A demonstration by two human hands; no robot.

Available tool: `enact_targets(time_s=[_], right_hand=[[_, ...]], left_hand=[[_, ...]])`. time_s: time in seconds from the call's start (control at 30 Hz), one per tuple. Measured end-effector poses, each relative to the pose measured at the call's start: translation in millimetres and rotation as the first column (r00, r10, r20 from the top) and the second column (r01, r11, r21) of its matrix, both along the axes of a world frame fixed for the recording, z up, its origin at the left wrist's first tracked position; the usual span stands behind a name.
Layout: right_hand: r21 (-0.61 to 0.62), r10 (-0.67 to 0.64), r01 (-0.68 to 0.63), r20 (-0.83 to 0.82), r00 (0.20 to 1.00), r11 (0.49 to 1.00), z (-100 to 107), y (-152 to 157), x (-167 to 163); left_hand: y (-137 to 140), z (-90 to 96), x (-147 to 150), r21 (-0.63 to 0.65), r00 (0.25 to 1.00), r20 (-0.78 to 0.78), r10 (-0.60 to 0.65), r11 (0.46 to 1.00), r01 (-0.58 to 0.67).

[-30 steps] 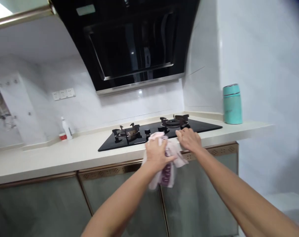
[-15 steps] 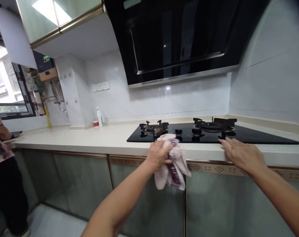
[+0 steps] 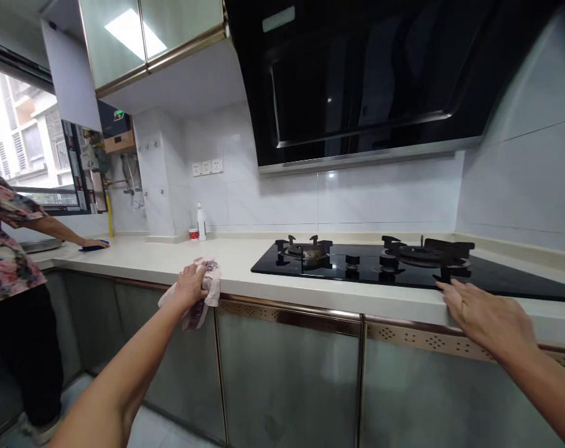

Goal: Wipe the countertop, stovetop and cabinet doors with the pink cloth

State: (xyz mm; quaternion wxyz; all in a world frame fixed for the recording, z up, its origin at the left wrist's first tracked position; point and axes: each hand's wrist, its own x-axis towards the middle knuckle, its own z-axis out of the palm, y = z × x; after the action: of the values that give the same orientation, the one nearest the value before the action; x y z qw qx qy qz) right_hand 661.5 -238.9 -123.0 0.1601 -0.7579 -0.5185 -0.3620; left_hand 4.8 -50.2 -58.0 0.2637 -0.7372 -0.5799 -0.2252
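Note:
My left hand (image 3: 189, 287) is closed on a pale pink and purple cloth (image 3: 211, 281), which it presses against the front edge of the white countertop (image 3: 238, 252). Part of the cloth hangs down over the edge in front of the cabinet doors. Over to the right, my right hand (image 3: 488, 311) rests on the counter edge with its fingers stretched out and nothing in it. Its fingertips lie by the front rim of the black gas stove (image 3: 338, 271).
Above the stove slopes a black range hood (image 3: 357, 81). A white bottle (image 3: 201, 223) and a red-and-white tub (image 3: 193, 234) stand by the back wall. At far left, another person (image 3: 12, 242) reaches over the counter with a blue cloth (image 3: 94, 246).
My left hand has slid the cloth leftward along the counter edge, away from the stove. My right hand stays at the edge. The other person's arm now stretches further over the counter.

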Motion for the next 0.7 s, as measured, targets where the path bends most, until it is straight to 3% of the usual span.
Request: enact_targets(time_s=[0.13, 0.27, 0.4, 0.53, 0.63, 0.7], right_hand=[[0.021, -0.035, 0.035, -0.037, 0.999, 0.999, 9, -6, -16], [0.051, -0.045, 0.049, -0.067, 0.997, 0.997, 10, -5, -20], [0.07, -0.043, 0.046, -0.045, 0.998, 0.996, 9, -6, -22], [0.061, -0.052, 0.06, -0.127, 0.991, 0.996, 13, -9, -23], [0.063, -0.052, 0.064, -0.182, 0.982, 0.996, 17, -11, -23], [0.061, -0.036, 0.05, -0.212, 0.977, 0.997, 19, -12, -24]], left_hand=[[-16, -3.8, 48, 0.005, 0.994, -0.081, -0.079, 0.997, 0.08], [-45, -5.8, 137, 0.006, 0.937, -0.196, -0.291, 0.955, 0.297], [-82, -9.3, 252, 0.021, 0.825, -0.268, -0.497, 0.854, 0.521], [-123, -13.4, 364, 0.055, 0.671, -0.311, -0.673, 0.692, 0.72], [-139, -17.1, 418, 0.093, 0.607, -0.315, -0.729, 0.613, 0.784], [-139, -19.3, 430, 0.104, 0.585, -0.321, -0.745, 0.586, 0.804]])
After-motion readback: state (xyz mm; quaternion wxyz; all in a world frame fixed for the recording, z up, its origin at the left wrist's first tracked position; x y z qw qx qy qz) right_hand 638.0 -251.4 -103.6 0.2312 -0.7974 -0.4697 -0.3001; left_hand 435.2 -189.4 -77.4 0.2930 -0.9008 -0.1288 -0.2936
